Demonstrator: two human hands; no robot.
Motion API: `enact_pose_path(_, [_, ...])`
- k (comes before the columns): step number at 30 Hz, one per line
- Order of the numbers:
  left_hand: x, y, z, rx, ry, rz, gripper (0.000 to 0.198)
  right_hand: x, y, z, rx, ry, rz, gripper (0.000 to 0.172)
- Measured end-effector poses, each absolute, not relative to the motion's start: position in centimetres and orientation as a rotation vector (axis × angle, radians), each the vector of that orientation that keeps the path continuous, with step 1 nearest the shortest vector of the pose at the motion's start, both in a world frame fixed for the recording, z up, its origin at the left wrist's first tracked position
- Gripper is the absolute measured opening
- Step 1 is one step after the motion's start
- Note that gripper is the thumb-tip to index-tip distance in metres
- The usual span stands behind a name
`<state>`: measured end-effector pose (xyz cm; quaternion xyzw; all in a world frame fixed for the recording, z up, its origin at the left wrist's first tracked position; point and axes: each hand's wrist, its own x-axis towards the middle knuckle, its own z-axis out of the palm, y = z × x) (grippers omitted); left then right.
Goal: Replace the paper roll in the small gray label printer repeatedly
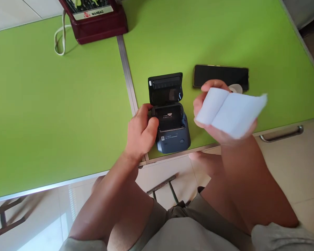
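Note:
A small dark blue-grey thermal printer (174, 137) stands near the front edge of the green table, its black lid (165, 91) tipped up and back. The paper bay inside is exposed, with a small white marking on its floor. My left hand (141, 130) grips the printer's left side, thumb over the rim and fingers partly hidden behind it. Right of the printer, above the table, my right hand (216, 134) holds a white paper roll (211, 104). A loose flap of its paper spreads to the right over my palm, slightly blurred.
A black phone (219, 76) lies behind my right hand, beside a small white round item (236, 88) partly covered. At the back left stands a dark red box-shaped object (101, 28) with a white cord (59, 42). A metal strip (127, 73) crosses the green tabletop (54, 104). A drawer handle (281, 134) juts out at right.

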<state>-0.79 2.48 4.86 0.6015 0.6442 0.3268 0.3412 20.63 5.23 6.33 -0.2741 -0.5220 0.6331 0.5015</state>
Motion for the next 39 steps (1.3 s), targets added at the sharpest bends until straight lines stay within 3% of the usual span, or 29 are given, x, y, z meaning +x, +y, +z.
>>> enact_pose_path(2, [-0.7, 2.5, 4.9, 1.562, 1.667, 0.857, 0.029, 21.0, 5.6, 5.7, -0.695, -1.189, 1.527, 0.056])
enact_pose_path(8, [-0.7, 2.4, 4.9, 1.563, 1.68, 0.849, 0.027, 20.0, 5.9, 4.2, -0.955, -1.121, 1.341, 0.046])
enact_pose_path(17, [-0.8, 2.6, 4.4, 1.722, 1.721, 0.873, 0.029, 21.3, 5.8, 2.9, -1.273, -1.703, 0.464, 0.033])
enact_pose_path(21, [-0.8, 2.5, 4.4, 1.767, 1.746, 0.872, 0.028, 21.1, 5.9, 2.3, -1.326, -1.795, 0.469, 0.038])
enact_pose_path(26, [-0.6, 2.5, 4.5, 1.751, 1.756, 0.85, 0.03, 21.2, 6.3, 1.7, -1.226, -1.895, 0.377, 0.032])
enact_pose_path(32, [-0.7, 2.4, 4.3, 1.768, 1.749, 0.847, 0.033, 22.4, 5.2, 2.3, -1.321, -1.931, 0.341, 0.059])
enact_pose_path(39, [-0.6, 2.5, 4.2, 1.794, 1.766, 0.871, 0.03, 21.8, 5.5, 1.7, -1.327, -1.825, 0.213, 0.047])
